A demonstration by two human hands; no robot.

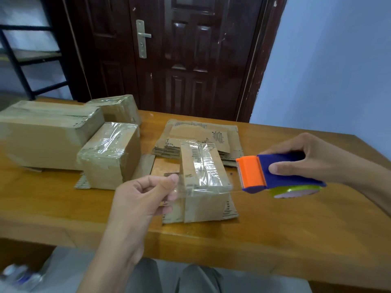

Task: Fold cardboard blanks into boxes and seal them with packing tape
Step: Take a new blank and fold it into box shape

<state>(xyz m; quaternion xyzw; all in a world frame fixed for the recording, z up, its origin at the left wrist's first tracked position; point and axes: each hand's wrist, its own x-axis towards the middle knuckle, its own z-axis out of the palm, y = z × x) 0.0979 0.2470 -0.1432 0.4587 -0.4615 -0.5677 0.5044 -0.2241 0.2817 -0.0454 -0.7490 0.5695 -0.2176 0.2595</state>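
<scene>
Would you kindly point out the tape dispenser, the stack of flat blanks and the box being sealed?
tape dispenser [283,172]: head view, on its blue body.
stack of flat blanks [198,132]: head view, on the top sheet.
box being sealed [203,166]: head view, on its taped top.

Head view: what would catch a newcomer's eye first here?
First, the blue and orange plastic tape dispenser, held in the right hand at the right above the wooden table. Clear packing tape stretches from it to the left hand, which pinches its free end in front of the small brown cardboard box at centre. Larger taped cardboard boxes stand at the left.
</scene>
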